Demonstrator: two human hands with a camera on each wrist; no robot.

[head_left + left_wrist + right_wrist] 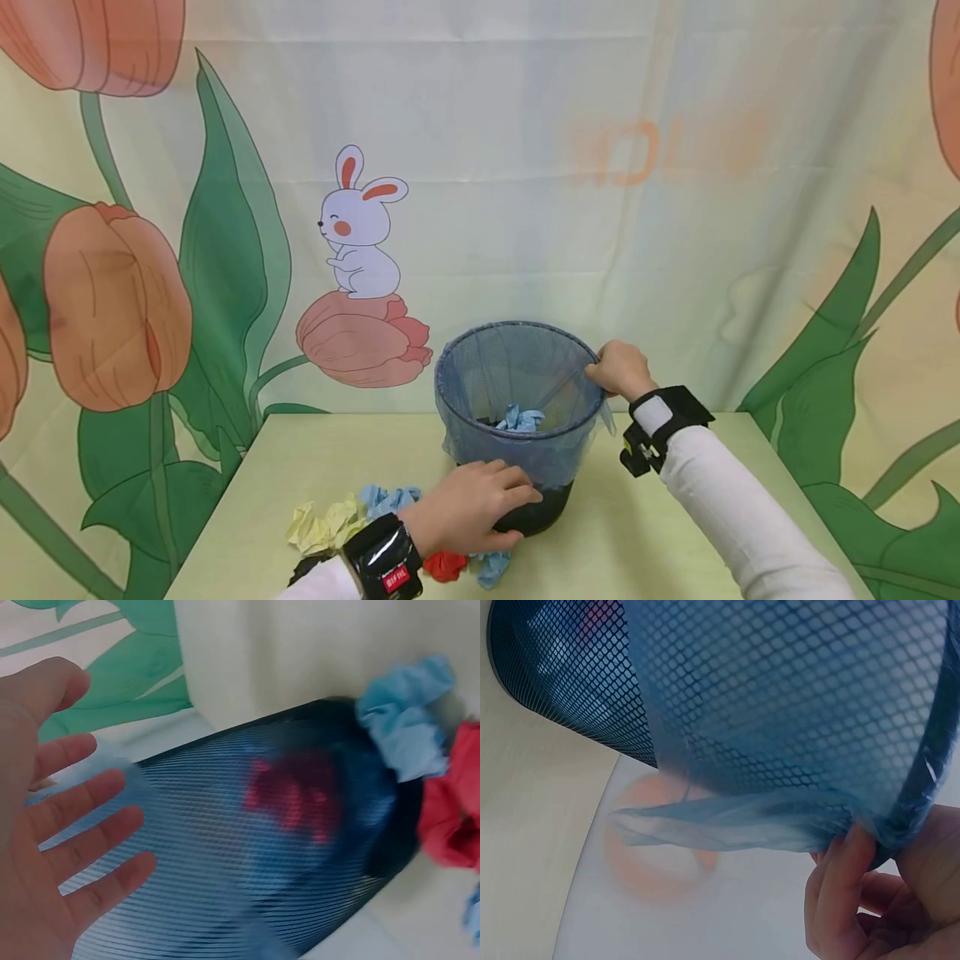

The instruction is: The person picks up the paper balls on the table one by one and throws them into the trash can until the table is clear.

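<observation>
A dark mesh wastebasket [517, 508] lined with a thin blue bag [457, 408] leans over the table, its mouth facing me. Crumpled blue paper [520, 419] shows inside it, and something red [292, 796] shows through the mesh in the left wrist view. My right hand [622, 369] grips the basket's rim at the right, fingers curled over the folded bag edge [742, 821]. In front of the basket's lower part is my left hand [476, 504], its fingers spread and holding nothing. Whether it touches the mesh I cannot tell.
Crumpled paper lies left of and before the basket: yellow [326, 523], blue [388, 498], red [446, 566] and another blue ball [492, 568]. A dark piece [311, 567] is partly hidden by the left wrist. A printed curtain [525, 167] hangs behind the table [660, 517].
</observation>
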